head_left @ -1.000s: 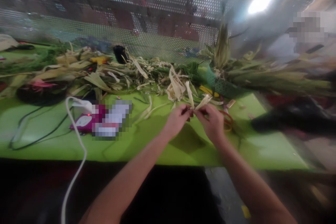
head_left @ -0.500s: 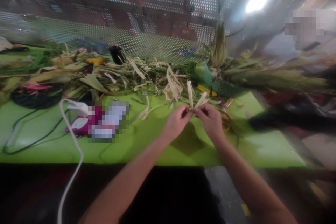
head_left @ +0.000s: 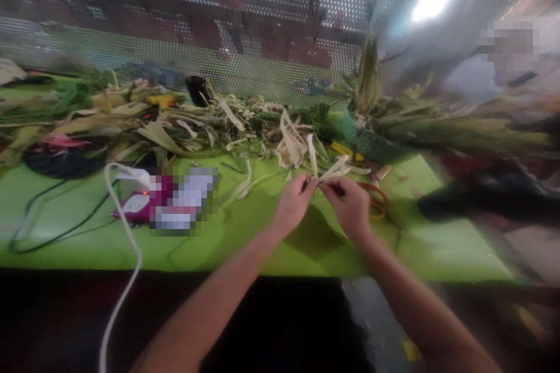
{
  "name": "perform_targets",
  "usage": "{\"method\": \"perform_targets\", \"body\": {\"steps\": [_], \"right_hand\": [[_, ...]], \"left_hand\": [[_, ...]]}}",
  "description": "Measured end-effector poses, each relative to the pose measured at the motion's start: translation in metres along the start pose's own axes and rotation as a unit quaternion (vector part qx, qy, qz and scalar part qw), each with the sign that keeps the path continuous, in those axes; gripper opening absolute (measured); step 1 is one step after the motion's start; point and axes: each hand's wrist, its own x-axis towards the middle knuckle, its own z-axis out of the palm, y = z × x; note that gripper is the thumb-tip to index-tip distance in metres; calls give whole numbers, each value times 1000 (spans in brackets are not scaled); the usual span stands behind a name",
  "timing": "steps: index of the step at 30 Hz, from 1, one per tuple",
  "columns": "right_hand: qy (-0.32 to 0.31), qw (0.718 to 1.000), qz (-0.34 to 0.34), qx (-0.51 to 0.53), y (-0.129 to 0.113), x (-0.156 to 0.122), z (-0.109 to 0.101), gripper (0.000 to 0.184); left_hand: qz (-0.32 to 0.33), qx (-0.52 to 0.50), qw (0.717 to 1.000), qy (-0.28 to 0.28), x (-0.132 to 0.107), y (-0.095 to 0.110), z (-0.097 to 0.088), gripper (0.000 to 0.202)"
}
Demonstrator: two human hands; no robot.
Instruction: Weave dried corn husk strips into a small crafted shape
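Observation:
Pinched in the fingertips of my left hand (head_left: 296, 201) is the lower end of a pale dried corn husk strip (head_left: 312, 154), which stands upright. My right hand (head_left: 350, 205) is closed at the same spot, its thumb and finger gripping a second pale corn husk strip (head_left: 336, 169) that slants up to the right. The two hands nearly touch above the green tabletop (head_left: 258, 245). Their fingertips partly hide where the strips meet. Just beyond them lies a bunch of curled dry husks (head_left: 291, 145).
A heap of dried husks and leaves (head_left: 170, 134) runs along the back. Left are a magenta power strip (head_left: 164, 189), a white cable (head_left: 131, 242) and a blurred-out phone (head_left: 188, 198). A green basket (head_left: 365, 140) and orange-red rings (head_left: 376, 201) lie right. A person (head_left: 476, 78) is at far right.
My right hand has drawn slightly away from the left, and the strip at the right now leans lower. The view has shifted a little.

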Motion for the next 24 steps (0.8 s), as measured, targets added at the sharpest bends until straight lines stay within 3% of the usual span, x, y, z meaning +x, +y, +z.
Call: {"method": "perform_targets", "body": {"steps": [4,13,24], "right_hand": [[34,998,-29,-32,-4,1,-1,12],[21,999,29,25,-1,4,-3,11],[9,999,-44,-14,0,-2,3,8]], "left_hand": [[18,15,1000,7,1,-2,0,23],[93,112,989,-2,0,1,-2,14],[0,1,1000,8,3,-2,-4,23]]}}
